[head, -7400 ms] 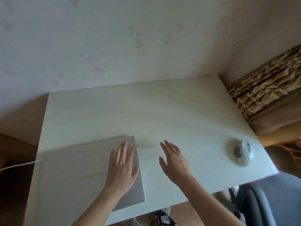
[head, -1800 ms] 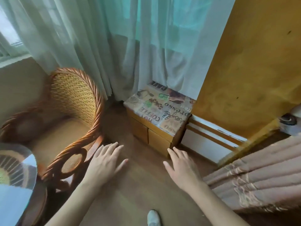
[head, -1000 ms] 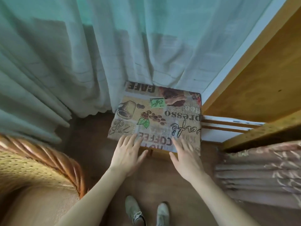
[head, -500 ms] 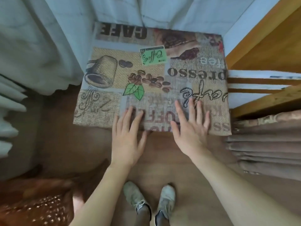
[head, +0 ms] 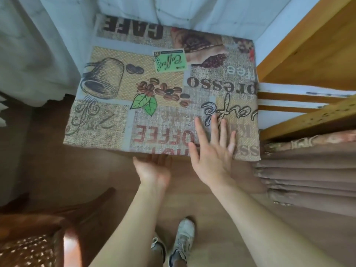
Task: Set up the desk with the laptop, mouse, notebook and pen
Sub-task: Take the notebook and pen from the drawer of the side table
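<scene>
The right hand (head: 212, 151) lies flat, fingers straight and spread, on the near right part of a coffee-print cloth (head: 134, 89) covering a low cabinet. Just to its left, the left hand (head: 154, 168) reaches under the cloth's front edge; its fingers are hidden there, so I cannot tell whether they grip anything. Beyond the fingertips hang pale curtains (head: 38, 45); right of the right hand stands a wooden frame (head: 308, 45). No laptop, mouse, notebook or pen is in sight here, so the desk setup looks unfinished, probably at a fetching step.
</scene>
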